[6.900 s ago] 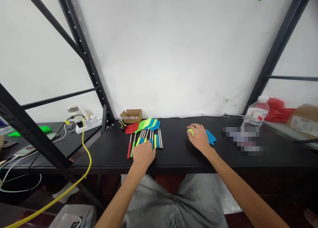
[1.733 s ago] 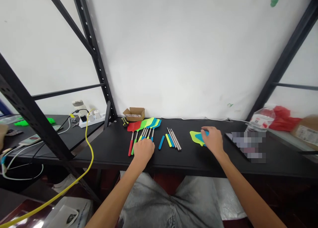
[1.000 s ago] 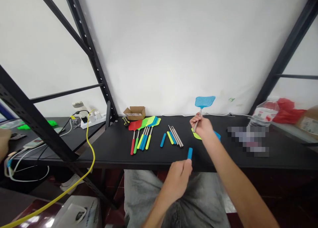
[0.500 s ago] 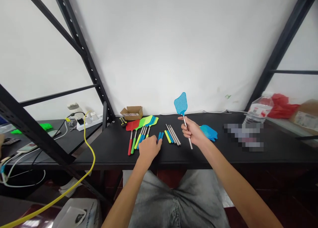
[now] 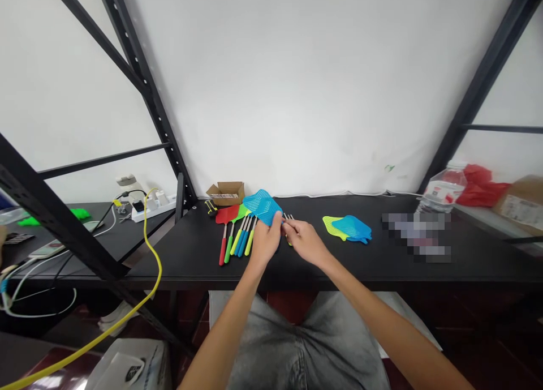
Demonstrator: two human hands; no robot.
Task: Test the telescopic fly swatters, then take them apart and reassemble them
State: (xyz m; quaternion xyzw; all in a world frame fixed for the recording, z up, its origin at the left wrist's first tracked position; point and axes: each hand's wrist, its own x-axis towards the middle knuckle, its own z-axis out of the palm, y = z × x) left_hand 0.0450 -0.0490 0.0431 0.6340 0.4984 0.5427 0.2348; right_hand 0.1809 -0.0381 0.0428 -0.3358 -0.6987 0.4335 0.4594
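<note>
A blue fly swatter [image 5: 263, 205] is held between my two hands above the black table, its mesh head pointing up and left. My left hand [image 5: 268, 240] is closed around the lower part of the head. Beside it, my right hand [image 5: 306, 241] pinches the swatter near its neck; the metal rod is mostly hidden by the fingers. Behind my hands, the tips of several loose metal rods [image 5: 289, 216] show. To the left lie several swatters with handles, including a red one [image 5: 223, 248] and a green one [image 5: 229, 248]. Loose yellow [image 5: 333, 225] and blue [image 5: 355, 228] mesh heads overlap on the right.
An open cardboard box [image 5: 225, 194] stands against the wall, near a yellow-black tape measure [image 5: 211, 208]. A large plastic bottle [image 5: 443, 189] and red bag [image 5: 483, 186] are at the right. A yellow cable [image 5: 160, 265] hangs at the left. Black rack posts flank the table [image 5: 394, 262].
The blue swatter in my right hand has moved left and tilted over. My left hand has left the blue handles and taken hold of its head. The yellow loose head is now uncovered.
</note>
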